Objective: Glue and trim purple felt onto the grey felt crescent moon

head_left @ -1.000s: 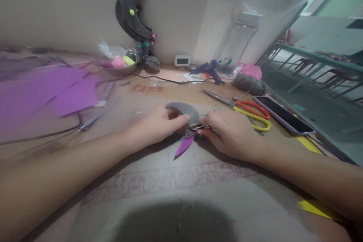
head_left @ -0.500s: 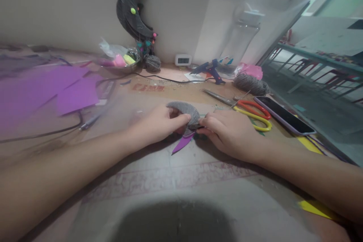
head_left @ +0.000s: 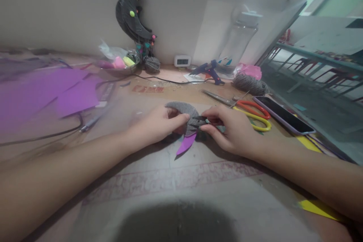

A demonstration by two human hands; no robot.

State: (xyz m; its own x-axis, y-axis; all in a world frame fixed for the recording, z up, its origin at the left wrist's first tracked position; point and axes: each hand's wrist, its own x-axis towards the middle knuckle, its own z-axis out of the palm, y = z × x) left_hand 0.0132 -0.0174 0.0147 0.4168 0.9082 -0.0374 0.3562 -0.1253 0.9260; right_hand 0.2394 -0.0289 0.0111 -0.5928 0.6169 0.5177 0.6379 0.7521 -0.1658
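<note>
My left hand (head_left: 159, 124) pinches a curved crescent piece, wrapped in grey yarn (head_left: 185, 110) at its upper part and bare purple (head_left: 185, 144) at its lower tip. It rests on the table in the middle of the view. My right hand (head_left: 231, 130) is closed on a small pair of dark snips (head_left: 200, 121). The blades of the snips point left and touch the grey-wrapped part of the crescent.
Orange and yellow scissors (head_left: 252, 112) and a phone (head_left: 283, 115) lie to the right. A grey yarn ball (head_left: 249, 83), blue glue gun (head_left: 208, 70), metal bowl (head_left: 117, 66) and a dark moon decoration (head_left: 132, 17) stand near the wall. Purple sheets (head_left: 56, 92) and a black cable (head_left: 51, 134) lie left.
My right hand has drawn back slightly to the right, so the snips' blades now show against the grey wrapping. The purple tip has shifted a little. My left hand keeps its pinch.
</note>
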